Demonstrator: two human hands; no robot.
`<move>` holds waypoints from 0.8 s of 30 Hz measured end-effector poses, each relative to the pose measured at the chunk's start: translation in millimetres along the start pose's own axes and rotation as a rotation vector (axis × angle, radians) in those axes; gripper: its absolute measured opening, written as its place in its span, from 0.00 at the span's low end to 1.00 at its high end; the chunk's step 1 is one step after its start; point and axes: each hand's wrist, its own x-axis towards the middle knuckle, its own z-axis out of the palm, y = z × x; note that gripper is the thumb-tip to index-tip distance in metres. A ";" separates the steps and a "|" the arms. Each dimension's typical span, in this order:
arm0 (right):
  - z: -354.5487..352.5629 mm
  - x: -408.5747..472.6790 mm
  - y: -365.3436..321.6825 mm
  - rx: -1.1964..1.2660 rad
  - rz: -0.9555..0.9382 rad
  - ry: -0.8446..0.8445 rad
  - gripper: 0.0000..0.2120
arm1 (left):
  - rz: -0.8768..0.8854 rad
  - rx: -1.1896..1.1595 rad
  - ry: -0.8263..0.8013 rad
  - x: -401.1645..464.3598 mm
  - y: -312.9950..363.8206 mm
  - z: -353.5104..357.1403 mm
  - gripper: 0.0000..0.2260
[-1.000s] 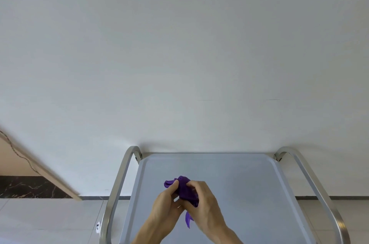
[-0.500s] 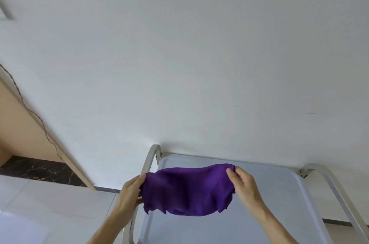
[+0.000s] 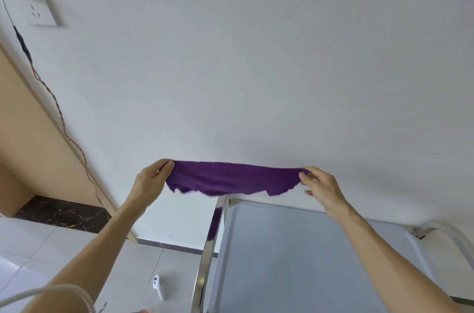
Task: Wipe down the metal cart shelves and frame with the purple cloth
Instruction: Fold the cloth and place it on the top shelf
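Observation:
The purple cloth (image 3: 232,179) is stretched out flat in the air between my two hands, above the far left corner of the metal cart. My left hand (image 3: 151,179) pinches its left end and my right hand (image 3: 322,185) pinches its right end. The cart's top shelf (image 3: 295,256) is a bare grey metal tray below and to the right of the cloth. Its left frame rail (image 3: 207,251) is a shiny tube that reflects the purple; the right rail (image 3: 451,238) curves at the far right.
A white wall stands close behind the cart, with a socket (image 3: 42,9) and a dangling red-black cable (image 3: 61,118) at the left. A tan door frame (image 3: 30,138) and pale tiled floor (image 3: 46,248) lie left of the cart. A small white object (image 3: 157,284) lies on the floor.
The cloth went from a bunched wad held over the shelf to spread wide between both hands and lifted higher. The view has swung left and up, bringing the socket and cable into sight.

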 end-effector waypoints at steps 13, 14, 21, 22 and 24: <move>83.2 -64.3 96.0 -0.035 0.416 -0.098 0.07 | -0.458 -0.140 -0.130 -58.9 -133.6 24.0 0.10; 85.2 -75.7 106.5 -0.020 0.443 -0.103 0.07 | -0.494 -0.193 -0.140 -70.0 -143.8 27.7 0.10; 93.5 -133.5 154.6 -0.266 0.507 -0.286 0.12 | -0.637 -0.232 -0.218 -121.2 -188.4 48.1 0.08; 96.1 -135.5 156.0 -0.364 0.477 -0.352 0.14 | -0.599 -0.156 -0.258 -124.3 -190.9 49.2 0.09; 103.6 -135.3 152.1 -0.543 0.395 -0.460 0.17 | -0.486 0.044 -0.349 -125.0 -190.2 49.6 0.13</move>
